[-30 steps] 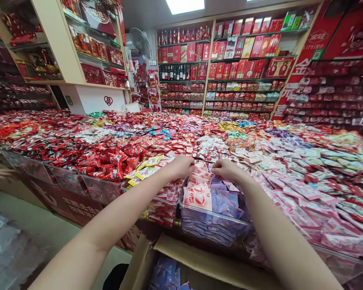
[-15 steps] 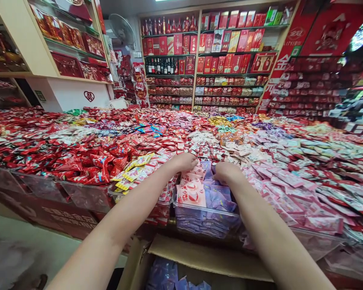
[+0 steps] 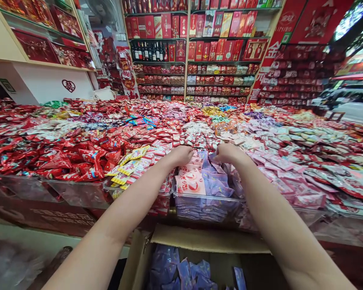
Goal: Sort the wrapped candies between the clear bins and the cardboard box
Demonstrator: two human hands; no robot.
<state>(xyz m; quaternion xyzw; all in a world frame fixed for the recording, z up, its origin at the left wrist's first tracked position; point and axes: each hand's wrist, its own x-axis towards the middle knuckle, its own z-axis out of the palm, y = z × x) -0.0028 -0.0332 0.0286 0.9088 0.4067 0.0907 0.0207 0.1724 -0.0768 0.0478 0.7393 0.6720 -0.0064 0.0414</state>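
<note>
My left hand (image 3: 183,155), fingers curled closed, is at the back left of a clear plastic bin (image 3: 205,198), over pink snack packets (image 3: 191,183). Whatever its fingertips hold is hidden from me. Across the bin, my right hand (image 3: 229,153) pinches the edge of a purple packet (image 3: 212,157) at the back right. Purple packets (image 3: 216,183) lie stacked in the right part of the bin, beside the pink ones. Below, an open cardboard box (image 3: 205,238) contains more loose purple packets (image 3: 186,274).
Yellow-and-pink packets (image 3: 133,165) fill the bin to the left, with red packets (image 3: 87,159) beyond. Light pink packets (image 3: 284,181) are heaped on the right. Shelves of boxes and bottles (image 3: 157,50) stand behind the display. A street with a parked car (image 3: 361,92) shows at far right.
The view has tilted down, showing more of the cardboard box. My right hand has lifted slightly, and a purple packet now shows at its fingertips. My left hand stays over the pink packets.
</note>
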